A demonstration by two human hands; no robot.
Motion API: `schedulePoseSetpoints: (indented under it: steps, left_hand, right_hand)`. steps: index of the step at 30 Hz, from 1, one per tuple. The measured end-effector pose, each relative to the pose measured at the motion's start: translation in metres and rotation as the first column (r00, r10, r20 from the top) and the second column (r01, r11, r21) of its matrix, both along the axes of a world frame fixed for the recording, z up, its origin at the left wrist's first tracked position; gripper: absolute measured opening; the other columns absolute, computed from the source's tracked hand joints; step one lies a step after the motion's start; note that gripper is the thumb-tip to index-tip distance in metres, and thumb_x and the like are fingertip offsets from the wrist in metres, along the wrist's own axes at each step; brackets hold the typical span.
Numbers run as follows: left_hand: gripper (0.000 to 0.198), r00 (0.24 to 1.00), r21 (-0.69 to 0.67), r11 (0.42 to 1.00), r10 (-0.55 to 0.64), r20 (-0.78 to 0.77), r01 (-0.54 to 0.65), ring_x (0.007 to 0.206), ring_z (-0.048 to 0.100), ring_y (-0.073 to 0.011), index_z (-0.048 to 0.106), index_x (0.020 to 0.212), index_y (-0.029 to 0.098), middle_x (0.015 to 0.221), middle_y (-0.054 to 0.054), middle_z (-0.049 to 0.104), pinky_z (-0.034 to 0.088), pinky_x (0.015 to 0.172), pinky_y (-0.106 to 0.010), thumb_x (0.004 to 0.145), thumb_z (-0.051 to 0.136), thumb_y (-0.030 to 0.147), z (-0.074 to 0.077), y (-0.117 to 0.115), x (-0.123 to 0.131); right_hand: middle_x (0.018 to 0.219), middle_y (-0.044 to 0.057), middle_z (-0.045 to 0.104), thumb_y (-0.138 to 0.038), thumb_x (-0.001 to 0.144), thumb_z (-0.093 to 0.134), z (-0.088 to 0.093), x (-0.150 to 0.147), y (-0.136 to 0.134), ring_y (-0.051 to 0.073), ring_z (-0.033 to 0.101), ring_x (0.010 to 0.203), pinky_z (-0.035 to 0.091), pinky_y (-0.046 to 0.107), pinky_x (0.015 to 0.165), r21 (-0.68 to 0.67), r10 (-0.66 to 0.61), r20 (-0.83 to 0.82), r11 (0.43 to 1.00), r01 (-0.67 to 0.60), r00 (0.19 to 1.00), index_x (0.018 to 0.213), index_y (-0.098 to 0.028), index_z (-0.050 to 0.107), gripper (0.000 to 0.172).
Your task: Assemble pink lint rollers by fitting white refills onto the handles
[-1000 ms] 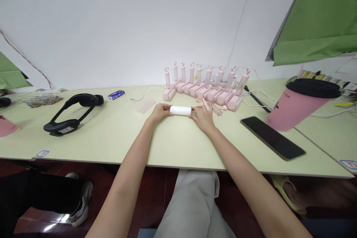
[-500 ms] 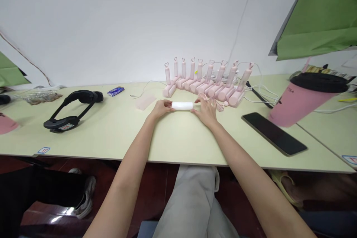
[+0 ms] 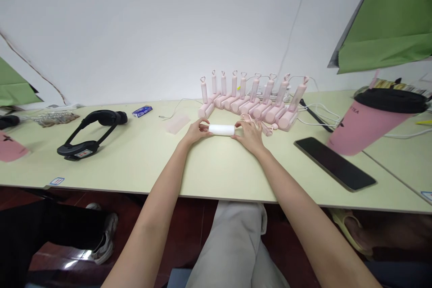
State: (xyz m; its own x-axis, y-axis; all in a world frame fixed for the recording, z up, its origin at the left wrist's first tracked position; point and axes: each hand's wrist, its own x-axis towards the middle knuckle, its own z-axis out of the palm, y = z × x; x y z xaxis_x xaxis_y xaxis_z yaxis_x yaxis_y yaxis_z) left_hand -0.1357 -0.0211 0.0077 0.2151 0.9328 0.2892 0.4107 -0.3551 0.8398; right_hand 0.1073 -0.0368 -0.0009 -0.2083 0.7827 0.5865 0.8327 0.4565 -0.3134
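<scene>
White roll [image 3: 222,130] btwn left hand [image 3: 195,131] & right hand [image 3: 250,135], both gripping ends.

Fingers of the left hand [image 3: 195,131] and right hand [image 3: 250,136] cover both ends of the white roll [image 3: 222,130]. At nine o'clock the edge cuts a pink sheet [image 3: 10,147]. The print on the blue packet [image 3: 141,110], eleven o'clock, is too small to read.

white roll [image 3: 221,129]: matt white paper, wound smooth
desk [image 3: 216,175]: pale laminate, finished smooth with a faint sheen
pink rollers [image 3: 259,109]: moulded matt plastic
dark slab [image 3: 335,164]: black glass, seen as glossy
cup [image 3: 362,128]: pink plastic, lidded in matt black
curtain [image 3: 394,22]: green woven cloth
</scene>
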Motion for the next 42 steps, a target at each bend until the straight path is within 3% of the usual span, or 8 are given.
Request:
schedulePoseSetpoints:
  steps: [10, 15, 20, 29, 32, 36, 39, 42]
  left_hand:
    - [0.052, 0.998, -0.08, 0.995, -0.054, 0.034, 0.057, 0.07, 0.056, -0.0121, 0.052, 0.094, 0.018, 0.083, -0.003, 0.063, 0.044, 0.068, -0.026, 0.051, 0.075, 0.037, 0.004, -0.003, -0.003]
    - [0.048, 0.998, -0.068, 0.996, -0.054, -0.023, 0.052, 0.064, 0.051, -0.0092, 0.052, 0.089, 0.019, 0.074, 0.002, 0.058, 0.04, 0.061, -0.022, 0.052, 0.075, 0.038, 0.006, -0.004, -0.003]
    - [0.047, 0.998, -0.068, 0.996, -0.058, -0.018, 0.057, 0.065, 0.051, -0.009, 0.052, 0.09, 0.019, 0.08, 0.001, 0.058, 0.04, 0.064, -0.023, 0.053, 0.074, 0.037, 0.006, -0.004, -0.004]
    - [0.049, 0.997, -0.063, 0.995, -0.079, -0.017, 0.078, 0.064, 0.051, -0.0088, 0.053, 0.091, 0.019, 0.078, 0.001, 0.058, 0.041, 0.064, -0.023, 0.052, 0.075, 0.038, 0.003, 0.001, -0.005]
    - [0.039, 0.995, -0.023, 0.998, -0.066, -0.077, 0.064, 0.061, 0.049, -0.0089, 0.057, 0.081, 0.017, 0.072, 0.001, 0.057, 0.039, 0.06, -0.022, 0.055, 0.073, 0.042, 0.001, 0.001, -0.004]
    - [0.036, 0.977, 0.067, 0.998, 0.017, -0.214, -0.003, 0.058, 0.047, -0.0101, 0.055, 0.059, 0.015, 0.065, 0.0, 0.054, 0.037, 0.056, -0.024, 0.061, 0.065, 0.05, -0.003, 0.0, -0.001]
    - [0.04, 0.98, 0.067, 0.997, 0.043, -0.194, -0.031, 0.064, 0.05, -0.0118, 0.057, 0.082, 0.016, 0.073, 0.0, 0.057, 0.041, 0.06, -0.025, 0.058, 0.07, 0.045, -0.005, 0.002, -0.002]
    - [0.063, 0.982, 0.104, 0.99, 0.115, -0.147, -0.1, 0.081, 0.055, -0.0164, 0.046, 0.11, 0.017, 0.095, -0.006, 0.059, 0.045, 0.071, -0.03, 0.058, 0.072, 0.041, -0.007, 0.005, -0.003]
  right_hand:
    - [0.099, 0.004, 0.061, -0.045, 0.067, 0.064, 0.002, 0.005, 0.0, 0.027, 0.048, 0.103, 0.015, 0.052, 0.098, -0.02, 0.06, -0.011, 0.998, -0.06, 0.998, 0.089, -0.025, 0.056, 0.03]
    - [0.089, 0.002, 0.062, -0.042, 0.073, 0.058, 0.001, 0.006, -0.001, 0.023, 0.05, 0.096, 0.018, 0.047, 0.097, -0.013, 0.135, 0.069, 0.991, -0.134, 0.988, 0.067, -0.023, 0.056, 0.02]
    - [0.103, 0.004, 0.061, -0.039, 0.071, 0.06, 0.001, 0.005, 0.001, 0.025, 0.05, 0.1, 0.023, 0.046, 0.093, -0.015, 0.077, -0.03, 0.997, -0.077, 0.997, 0.096, -0.023, 0.053, 0.031]
    - [0.092, 0.001, 0.066, -0.042, 0.068, 0.062, -0.002, 0.007, 0.005, 0.024, 0.058, 0.089, 0.019, 0.048, 0.096, -0.039, 0.108, -0.07, 0.993, -0.111, 0.992, 0.09, -0.023, 0.056, 0.029]
    - [0.087, -0.001, 0.066, -0.042, 0.066, 0.063, 0.0, 0.007, 0.004, 0.019, 0.061, 0.072, 0.022, 0.047, 0.094, -0.1, 0.123, -0.109, 0.986, -0.134, 0.986, 0.089, -0.024, 0.056, 0.03]
    - [0.081, -0.002, 0.067, -0.043, 0.065, 0.063, 0.004, 0.004, 0.001, 0.018, 0.061, 0.07, 0.025, 0.044, 0.091, -0.111, 0.111, -0.103, 0.986, -0.122, 0.989, 0.086, -0.023, 0.056, 0.03]
    - [0.081, -0.002, 0.068, -0.041, 0.07, 0.058, 0.006, 0.002, -0.003, 0.02, 0.061, 0.076, 0.024, 0.045, 0.093, -0.088, 0.094, -0.052, 0.991, -0.099, 0.994, 0.085, -0.023, 0.056, 0.024]
    - [0.094, 0.001, 0.067, -0.039, 0.074, 0.054, 0.007, 0.001, -0.007, 0.022, 0.058, 0.093, 0.02, 0.046, 0.096, -0.031, 0.099, 0.009, 0.995, -0.099, 0.995, 0.1, -0.024, 0.055, 0.03]
